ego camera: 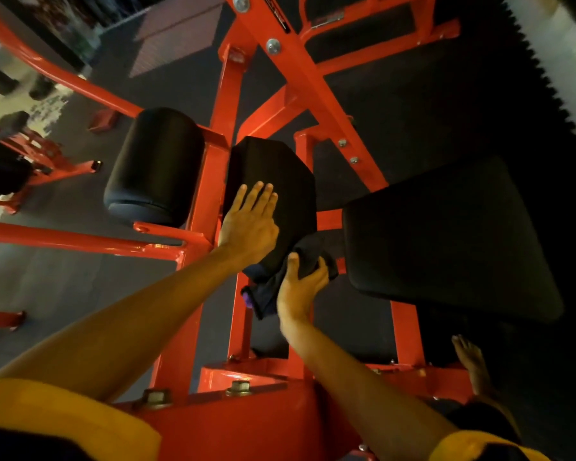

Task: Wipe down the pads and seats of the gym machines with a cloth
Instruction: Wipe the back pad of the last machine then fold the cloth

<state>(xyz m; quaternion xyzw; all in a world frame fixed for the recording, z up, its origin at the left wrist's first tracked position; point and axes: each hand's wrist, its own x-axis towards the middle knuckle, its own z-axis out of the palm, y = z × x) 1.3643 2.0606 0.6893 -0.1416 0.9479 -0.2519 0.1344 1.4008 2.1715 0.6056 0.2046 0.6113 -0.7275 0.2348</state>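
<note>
Frame label (277, 15) — blurred, nothing legible

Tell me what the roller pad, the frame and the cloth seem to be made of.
Roller pad: probably padded vinyl or leatherette, smooth black with a soft sheen and a seamed end cap.
Frame: painted metal tube, glossy orange-red, bolted.
Cloth: soft dark fabric, matte, crumpled in the right hand.

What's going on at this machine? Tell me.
A person is wiping an orange gym machine. The left hand lies flat on the middle black pad, fingers straight, while the right hand grips a dark cloth at that pad's lower end. No hand is on the roller pad or the wide seat.
</note>
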